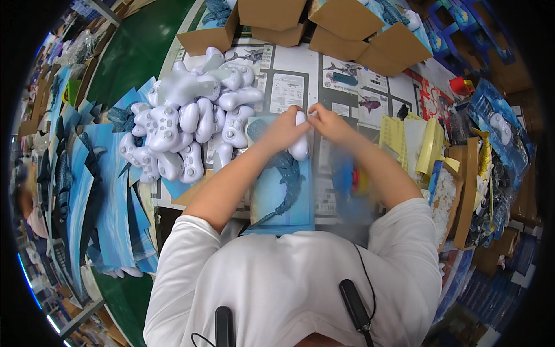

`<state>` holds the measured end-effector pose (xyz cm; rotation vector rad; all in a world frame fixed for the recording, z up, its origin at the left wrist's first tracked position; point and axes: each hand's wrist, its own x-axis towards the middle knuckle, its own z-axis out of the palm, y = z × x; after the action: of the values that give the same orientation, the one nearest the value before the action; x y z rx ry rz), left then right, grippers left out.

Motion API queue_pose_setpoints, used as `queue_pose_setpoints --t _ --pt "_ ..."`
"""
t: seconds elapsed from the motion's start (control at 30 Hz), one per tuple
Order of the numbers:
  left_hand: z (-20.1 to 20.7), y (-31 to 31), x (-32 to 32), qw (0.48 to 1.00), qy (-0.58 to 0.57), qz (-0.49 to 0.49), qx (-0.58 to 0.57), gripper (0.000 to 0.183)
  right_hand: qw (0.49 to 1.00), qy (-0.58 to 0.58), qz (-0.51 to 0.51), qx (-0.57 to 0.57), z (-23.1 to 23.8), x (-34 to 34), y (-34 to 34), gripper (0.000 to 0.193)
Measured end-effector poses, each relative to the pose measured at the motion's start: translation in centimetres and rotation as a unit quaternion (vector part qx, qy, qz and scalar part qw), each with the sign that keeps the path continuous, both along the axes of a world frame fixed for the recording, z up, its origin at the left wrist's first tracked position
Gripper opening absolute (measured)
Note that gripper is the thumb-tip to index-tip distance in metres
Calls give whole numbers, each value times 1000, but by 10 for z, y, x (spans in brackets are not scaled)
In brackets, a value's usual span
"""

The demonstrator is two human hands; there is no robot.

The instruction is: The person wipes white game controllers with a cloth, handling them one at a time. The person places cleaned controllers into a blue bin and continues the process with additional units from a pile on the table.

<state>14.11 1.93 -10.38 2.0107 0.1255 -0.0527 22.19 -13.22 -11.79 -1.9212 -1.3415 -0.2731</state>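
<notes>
My left hand is closed around a white game controller, held above a blue backing card. A dark grey-blue toy shark lies along that card, its tail pointing toward me. Close by, at the controller's far end, my right hand has its thumb and finger pinched together. Whatever is between those fingertips is too small to make out. To the left rises a heap of white game controllers, apart from both hands.
Open brown cardboard boxes line the table's far edge. Blue cards with toy sharks stack up at the left. At the right sit yellow packaging pieces, a box with white bits and a bagged controller. Printed sheets cover the tabletop.
</notes>
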Motion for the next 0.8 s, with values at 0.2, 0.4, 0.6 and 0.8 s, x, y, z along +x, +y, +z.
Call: queue_pose_setpoints --t 0.2,0.4,0.6,0.8 --pt "-8 -2 3 1000 -26 -4 2 55 815 547 -2 -192 -19 24 -8 22" --pt "-5 -3 2 999 -21 11 27 56 986 -30 67 -150 20 17 -9 11" --pt "-5 2 4 999 32 -32 28 43 978 -21 118 -170 4 33 -8 10" --pt "7 1 1 999 47 -23 10 47 732 664 34 -149 -36 39 -4 22"
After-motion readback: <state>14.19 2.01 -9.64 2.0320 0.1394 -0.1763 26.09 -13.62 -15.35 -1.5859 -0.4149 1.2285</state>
